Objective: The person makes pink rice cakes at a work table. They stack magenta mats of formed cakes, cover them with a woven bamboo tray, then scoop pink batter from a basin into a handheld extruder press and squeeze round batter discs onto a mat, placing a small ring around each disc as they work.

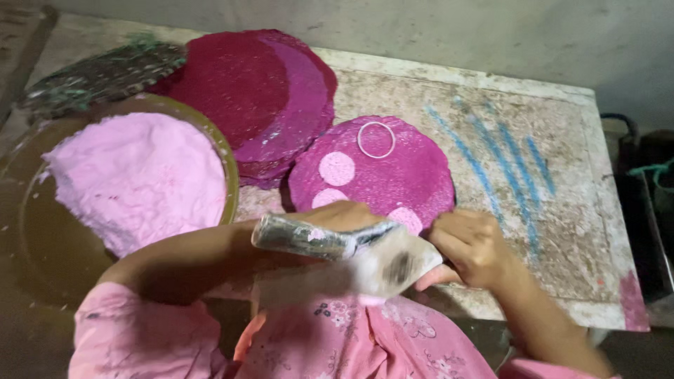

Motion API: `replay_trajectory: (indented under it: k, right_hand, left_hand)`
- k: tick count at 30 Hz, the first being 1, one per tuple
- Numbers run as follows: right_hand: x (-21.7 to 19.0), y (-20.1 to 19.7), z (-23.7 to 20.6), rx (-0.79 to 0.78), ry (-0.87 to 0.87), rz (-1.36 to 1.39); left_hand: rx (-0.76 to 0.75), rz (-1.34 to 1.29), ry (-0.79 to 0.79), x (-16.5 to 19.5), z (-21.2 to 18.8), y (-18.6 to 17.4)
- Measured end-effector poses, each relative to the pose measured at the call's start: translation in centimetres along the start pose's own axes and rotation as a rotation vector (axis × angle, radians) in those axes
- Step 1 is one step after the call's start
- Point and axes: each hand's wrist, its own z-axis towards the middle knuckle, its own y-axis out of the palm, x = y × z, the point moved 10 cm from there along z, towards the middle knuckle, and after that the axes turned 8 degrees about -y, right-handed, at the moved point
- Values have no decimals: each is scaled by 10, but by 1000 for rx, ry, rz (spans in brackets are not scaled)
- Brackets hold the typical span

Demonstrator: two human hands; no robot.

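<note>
Lower centre: left hand [344, 217] and right hand [470, 245], both clamped on a blurred grey bag [358, 256]. Above: magenta mat [400, 175] bearing pink discs [337, 168], ring [376, 140]. Left: bowl [228, 161] of pink paste [140, 175].

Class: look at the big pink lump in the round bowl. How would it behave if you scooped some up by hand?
The pink lump looks soft and torn at its edges, so it would probably sag and break apart. It fills much of the bowl, so it is likely heavy. Its matte surface suggests sticky rather than slippery.
</note>
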Motion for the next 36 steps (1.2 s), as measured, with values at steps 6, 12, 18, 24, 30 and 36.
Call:
replay_trajectory:
  k: [6, 12, 18, 24, 30, 36]
  right_hand:
    - [-39, 44, 76, -356, -315, 421]
    - [-75, 105, 102, -564, -109, 1040]
    - [-79, 151, 150, -598, -130, 1146]
    - [-63, 147, 238, -340, -559, 313]
    - [-85, 162, 335, -22, -874, -435]
    - [-53, 297, 363, -152, 59, 247]
  left_hand:
    - [35, -55, -213, 10, -74, 3]
    - [103, -171, -403, -9, -166, 5]
    - [171, -167, -729, -73, -261, 20]
    - [468, -1101, -746, -153, -400, 46]
    - [775, -1891, -141, -171, -427, 85]
    - [1535, -1111, -791, -217, -519, 101]
